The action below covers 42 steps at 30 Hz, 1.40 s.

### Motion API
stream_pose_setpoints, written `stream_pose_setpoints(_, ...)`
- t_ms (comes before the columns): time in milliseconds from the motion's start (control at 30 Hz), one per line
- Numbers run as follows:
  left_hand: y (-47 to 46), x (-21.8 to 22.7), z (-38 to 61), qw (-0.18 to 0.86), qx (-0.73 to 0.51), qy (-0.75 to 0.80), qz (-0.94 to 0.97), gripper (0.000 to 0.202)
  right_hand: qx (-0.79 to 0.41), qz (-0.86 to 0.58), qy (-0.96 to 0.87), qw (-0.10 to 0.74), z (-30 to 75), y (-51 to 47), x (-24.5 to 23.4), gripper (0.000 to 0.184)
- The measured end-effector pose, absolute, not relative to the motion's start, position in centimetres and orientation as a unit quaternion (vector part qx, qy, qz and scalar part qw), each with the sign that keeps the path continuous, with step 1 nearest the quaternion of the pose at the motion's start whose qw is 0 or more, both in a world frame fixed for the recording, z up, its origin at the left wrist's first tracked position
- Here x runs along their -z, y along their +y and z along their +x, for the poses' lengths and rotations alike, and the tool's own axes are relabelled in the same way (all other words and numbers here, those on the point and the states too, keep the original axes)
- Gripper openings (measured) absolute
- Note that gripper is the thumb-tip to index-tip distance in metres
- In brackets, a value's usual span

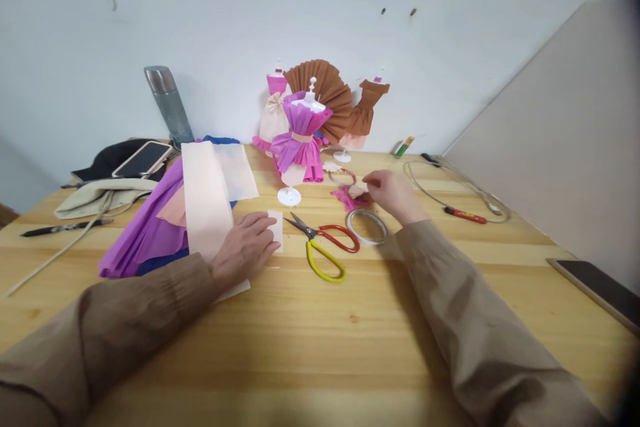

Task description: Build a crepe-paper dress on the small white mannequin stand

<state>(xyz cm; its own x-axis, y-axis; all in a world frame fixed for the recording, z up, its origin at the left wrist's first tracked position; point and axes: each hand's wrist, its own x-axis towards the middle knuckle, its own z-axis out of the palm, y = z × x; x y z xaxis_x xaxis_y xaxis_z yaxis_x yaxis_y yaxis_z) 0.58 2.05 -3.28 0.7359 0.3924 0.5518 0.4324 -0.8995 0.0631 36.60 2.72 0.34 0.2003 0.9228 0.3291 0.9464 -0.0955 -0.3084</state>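
Observation:
My left hand (245, 248) lies flat, fingers out, on a small pale paper piece (276, 229) at the end of a long peach crepe paper strip (205, 203). My right hand (393, 192) reaches forward with its fingers pinched at a small pink paper scrap (350, 196) beside a tape ring (367, 227). Red-and-yellow scissors (323, 245) lie shut between my hands. A small mannequin in a purple paper dress (300, 137) stands just behind them.
Purple and blue crepe sheets (145, 227) lie at the left, with a phone (143, 158) on dark cloth and a steel bottle (167, 103). More paper-dressed mannequins (367, 110) stand by the wall. A wire loop (457, 187) and a dark tablet (597, 283) lie at the right.

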Motion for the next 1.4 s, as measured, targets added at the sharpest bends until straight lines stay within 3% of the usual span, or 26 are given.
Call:
stream_pose_setpoints(233,1.9,2.8,0.8,0.032,0.266,-0.235,-0.934,0.026,-0.076,-0.706,-0.662,0.240,39.6,3.2,1.6,0.041)
stream_pose_setpoints(467,2.1,3.3,0.7,0.007,0.280,-0.241,-0.929,0.023,-0.087,-0.731,-0.555,0.388,40.3,3.3,1.7,0.009)
stream_pose_setpoints(667,2.1,3.4,0.6,-0.013,0.286,-0.287,-0.914,0.033,-0.202,-0.680,-0.455,0.538,39.5,3.1,1.4,0.019)
stream_pose_setpoints(833,2.1,3.3,0.7,-0.003,0.286,-0.314,-0.905,0.031,-0.284,-0.609,-0.442,0.594,36.8,2.7,-0.1,0.026)
stream_pose_setpoints(1100,1.5,2.8,0.1,-0.078,0.384,-0.265,-0.881,0.025,-0.397,-0.543,-0.509,0.537,27.9,0.9,-2.1,0.032)
stream_pose_setpoints(1267,0.7,3.0,0.8,-0.150,0.401,-0.301,-0.852,0.044,-0.426,-0.532,-0.546,0.487,21.9,-1.1,-1.0,0.028)
stream_pose_setpoints(1367,0.4,3.1,1.2,-0.146,0.370,-0.323,-0.859,0.012,-0.438,-0.530,-0.546,0.478,20.2,-2.2,-0.5,0.035)
stream_pose_setpoints(1400,0.4,3.2,1.3,-0.147,0.367,-0.321,-0.861,0.013,-0.445,-0.530,-0.542,0.477,20.0,-2.4,-0.5,0.035)
